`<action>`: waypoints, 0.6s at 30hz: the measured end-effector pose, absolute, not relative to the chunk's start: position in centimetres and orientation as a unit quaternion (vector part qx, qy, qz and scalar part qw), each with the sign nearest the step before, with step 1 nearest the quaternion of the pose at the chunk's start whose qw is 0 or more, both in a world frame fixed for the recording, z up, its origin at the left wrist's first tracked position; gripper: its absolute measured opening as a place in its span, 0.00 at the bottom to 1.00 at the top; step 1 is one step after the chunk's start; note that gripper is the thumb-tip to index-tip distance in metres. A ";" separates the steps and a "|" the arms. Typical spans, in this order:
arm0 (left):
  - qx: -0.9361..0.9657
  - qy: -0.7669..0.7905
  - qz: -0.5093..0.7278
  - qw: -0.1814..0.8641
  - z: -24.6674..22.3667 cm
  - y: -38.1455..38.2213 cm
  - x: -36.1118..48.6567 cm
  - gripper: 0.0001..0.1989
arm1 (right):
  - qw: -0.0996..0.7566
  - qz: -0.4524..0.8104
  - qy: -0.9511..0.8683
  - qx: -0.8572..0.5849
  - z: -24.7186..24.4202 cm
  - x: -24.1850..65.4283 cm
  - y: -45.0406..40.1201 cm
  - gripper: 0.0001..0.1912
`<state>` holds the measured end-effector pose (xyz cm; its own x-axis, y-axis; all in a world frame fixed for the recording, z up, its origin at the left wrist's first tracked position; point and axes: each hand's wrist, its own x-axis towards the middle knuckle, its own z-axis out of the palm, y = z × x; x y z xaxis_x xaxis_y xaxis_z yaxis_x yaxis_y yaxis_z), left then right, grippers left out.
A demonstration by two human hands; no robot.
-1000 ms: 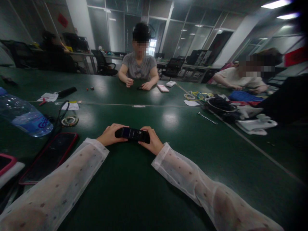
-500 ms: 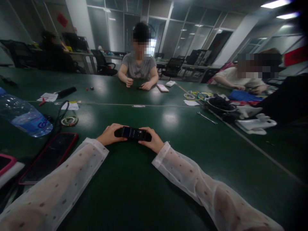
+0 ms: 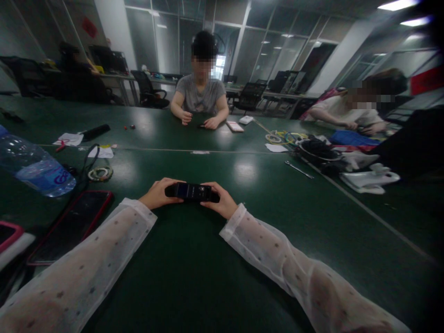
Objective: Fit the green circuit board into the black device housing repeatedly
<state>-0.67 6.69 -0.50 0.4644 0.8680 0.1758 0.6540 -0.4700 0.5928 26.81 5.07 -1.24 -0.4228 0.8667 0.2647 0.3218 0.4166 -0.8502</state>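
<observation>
A small black device with a lit screen (image 3: 193, 191) is held lengthwise just above or on the green table; I cannot tell whether it touches. My left hand (image 3: 161, 193) pinches its left end, thumb at the front and fingers behind. At the other end, my right hand (image 3: 221, 200) grips it the same way. The screen faces me and shows small pale marks, too small to read. Sheer white dotted sleeves cover both my forearms.
On the left lie a plastic water bottle (image 3: 38, 169), a red-edged phone (image 3: 72, 226) and a beaded bracelet (image 3: 100, 173). A wrench (image 3: 299, 169) and white plastic parts (image 3: 369, 179) are on the right. One person (image 3: 201, 95) sits opposite, another (image 3: 347, 111) at far right.
My hands and the device stay practically still. The person at far right has moved their hands and head slightly.
</observation>
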 end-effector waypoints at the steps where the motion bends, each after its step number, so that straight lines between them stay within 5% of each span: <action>1: 0.824 0.460 0.237 0.232 -0.5 6.7 -0.7 0.31 | 0.368 0.376 -0.756 -0.388 -1.2 26.8 5.1 0.28; 18: 0.790 0.408 0.280 0.363 -0.6 6.8 -0.7 0.30 | 0.389 0.409 -0.745 -0.355 -0.9 26.7 5.0 0.27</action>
